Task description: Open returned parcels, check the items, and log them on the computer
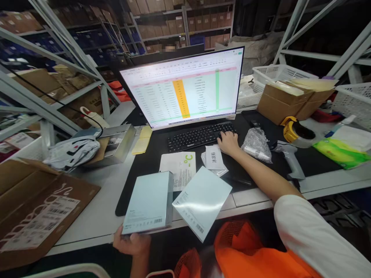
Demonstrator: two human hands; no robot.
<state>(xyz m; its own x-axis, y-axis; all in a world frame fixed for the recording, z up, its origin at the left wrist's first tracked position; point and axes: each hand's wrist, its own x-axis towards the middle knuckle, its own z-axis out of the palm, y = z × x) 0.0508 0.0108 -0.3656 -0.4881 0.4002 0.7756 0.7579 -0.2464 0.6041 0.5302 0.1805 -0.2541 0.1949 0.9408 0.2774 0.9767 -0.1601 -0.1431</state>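
Observation:
My left hand point(131, 243) grips the near end of a pale blue boxed product point(149, 202) and holds it up at the desk's front edge. A second, flatter pale box point(202, 200) lies tilted over the edge just to its right. My right hand point(228, 142) reaches across the black desk mat point(139, 170) and rests with fingers curled on the right end of the black keyboard point(199, 136). Behind the keyboard a monitor point(185, 87) shows a spreadsheet with an orange column. A printed leaflet point(181, 166) and a small white packet point(213, 157) lie between the boxes and the keyboard.
A bubble-wrapped item point(256, 144), a handheld scanner point(291, 158), a yellow tape dispenser point(295, 132) and a green tissue pack point(342, 152) sit at right. Cardboard boxes point(286, 100) and white baskets point(275, 73) stand behind. An open carton point(37, 208) and a grey bag point(72, 152) are at left.

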